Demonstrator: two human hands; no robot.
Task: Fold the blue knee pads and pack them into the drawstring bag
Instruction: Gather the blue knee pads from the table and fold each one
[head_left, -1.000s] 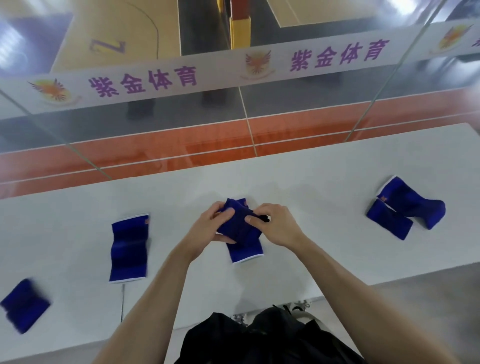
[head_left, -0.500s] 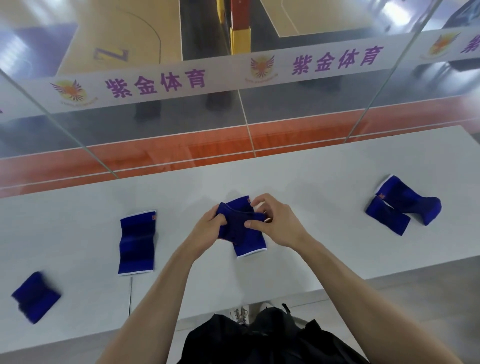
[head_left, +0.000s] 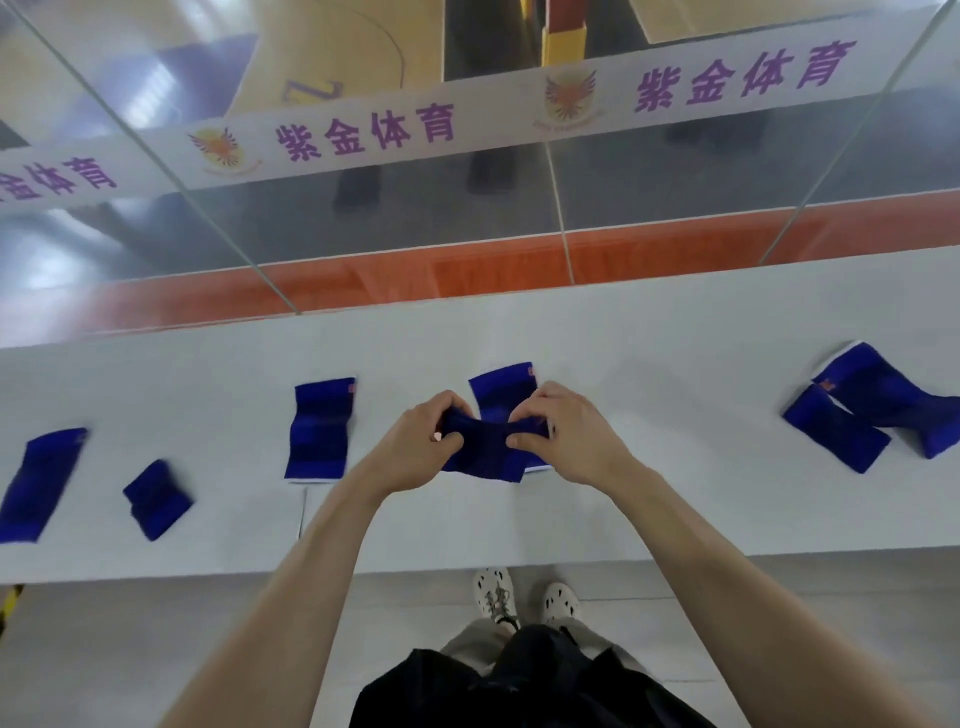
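Note:
My left hand (head_left: 421, 441) and my right hand (head_left: 566, 434) both pinch one blue knee pad (head_left: 483, 452) and hold it stretched between them, just above the white table (head_left: 649, 493). Another blue pad (head_left: 501, 389) lies flat right behind it. More pads lie on the table: a flat one (head_left: 319, 431) to the left, a small folded one (head_left: 156, 499), one at the far left edge (head_left: 39, 483), and two overlapping pads (head_left: 872, 413) at the right. No drawstring bag can be picked out.
A glass barrier with a white banner (head_left: 467, 119) runs along the table's far side. My shoes (head_left: 524, 597) and a black garment or bag (head_left: 519, 686) show below the table's near edge.
The view has shifted, showing more of the table's left end. My hands have pulled the held pad out wider between them and nearer me; the pad behind it now shows.

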